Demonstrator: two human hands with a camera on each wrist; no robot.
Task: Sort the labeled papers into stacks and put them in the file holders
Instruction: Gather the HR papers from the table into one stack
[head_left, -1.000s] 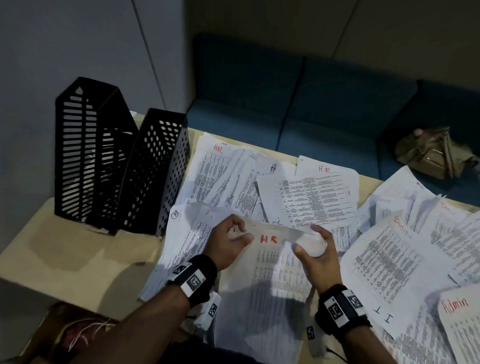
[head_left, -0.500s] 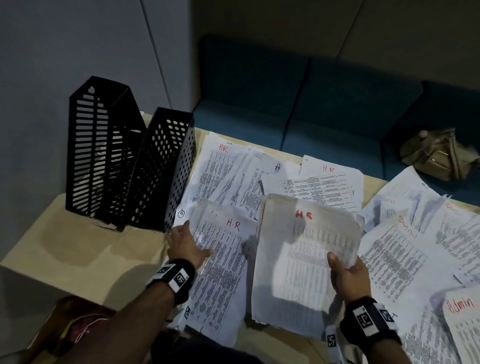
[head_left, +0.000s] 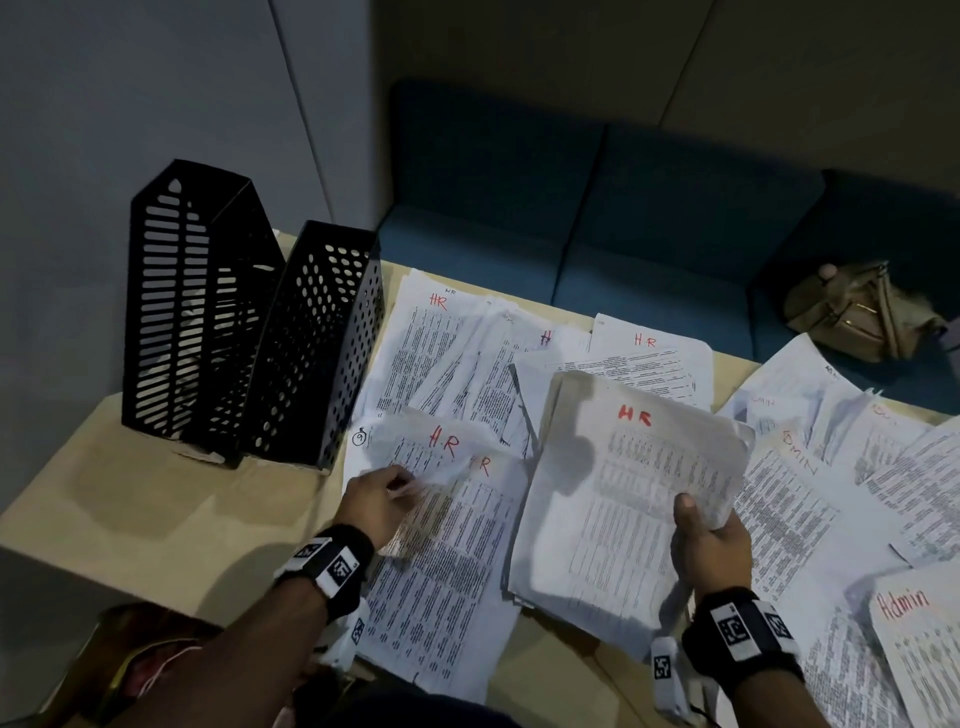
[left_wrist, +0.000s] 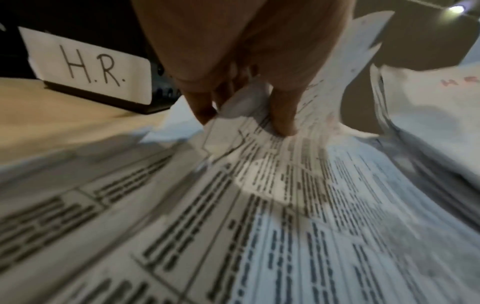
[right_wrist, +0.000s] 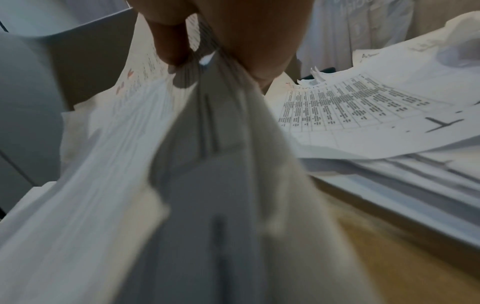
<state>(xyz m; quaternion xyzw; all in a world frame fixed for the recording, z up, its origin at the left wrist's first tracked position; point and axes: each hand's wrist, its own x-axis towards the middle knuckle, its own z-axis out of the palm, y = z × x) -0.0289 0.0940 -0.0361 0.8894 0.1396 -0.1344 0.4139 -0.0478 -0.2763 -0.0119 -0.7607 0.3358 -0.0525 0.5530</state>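
Printed sheets marked in red cover the table. My right hand (head_left: 698, 525) grips a thick HR stack (head_left: 634, 483) at its right edge, thumb on top, and holds it raised; the right wrist view shows the HR stack (right_wrist: 145, 144) pinched between thumb and fingers. My left hand (head_left: 387, 491) pinches the top HR sheet (head_left: 441, 452) of a second pile on the table and lifts its upper end so that it curls. In the left wrist view the fingers (left_wrist: 281, 115) curl round that HR sheet (left_wrist: 335, 67). Two black file holders (head_left: 249, 343) stand at the table's left; one bears an H.R. label (left_wrist: 91, 67).
More HR sheets (head_left: 441, 353) lie fanned beyond my hands. Admin and IT papers (head_left: 810, 493) spread to the right, an Admin sheet (head_left: 914, 639) at the near right. A blue sofa (head_left: 597, 249) with a tan bag (head_left: 852, 312) stands behind the table. Bare tabletop (head_left: 156, 499) shows at the left.
Both hands held one HR stack a second ago. The left hand let go, moved left onto another pile, and now lifts its top sheet. The right hand keeps the stack, shifted right.
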